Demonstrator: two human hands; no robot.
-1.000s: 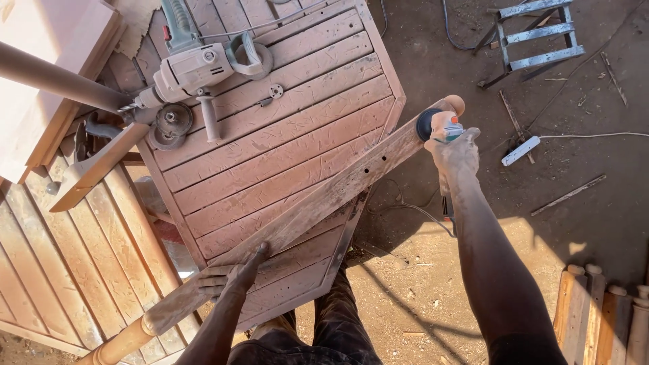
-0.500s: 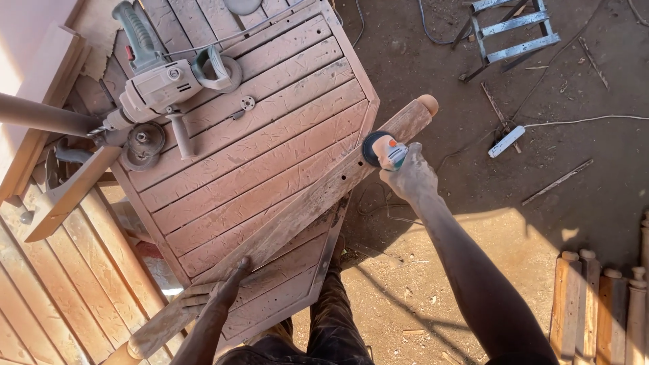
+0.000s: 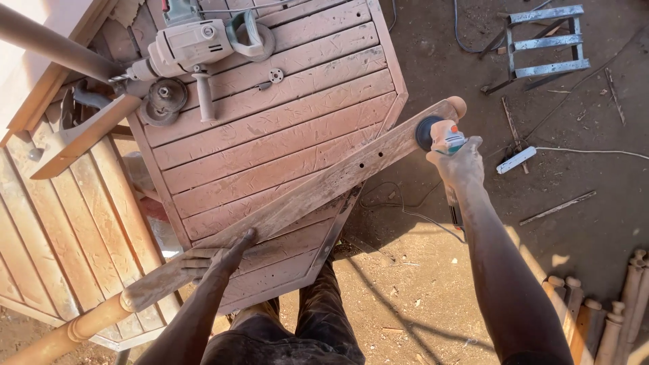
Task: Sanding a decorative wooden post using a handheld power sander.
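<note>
Left hand (image 3: pixel 215 260) is laid flat, fingers spread, on the lower end of a long wooden plank (image 3: pixel 304 196); plank is rested diagonally across a slatted wooden tabletop (image 3: pixel 270 128), upper end overhanging the dirt floor (image 3: pixel 541 223); a large angle grinder (image 3: pixel 196 47) is parked on the tabletop's far left; right hand (image 3: pixel 463 165) is clenched around a small sander (image 3: pixel 436 133), disc pressed near the plank's rounded upper end.

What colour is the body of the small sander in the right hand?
The sander body is orange and teal, with a black disc; the head view shows it.
</note>
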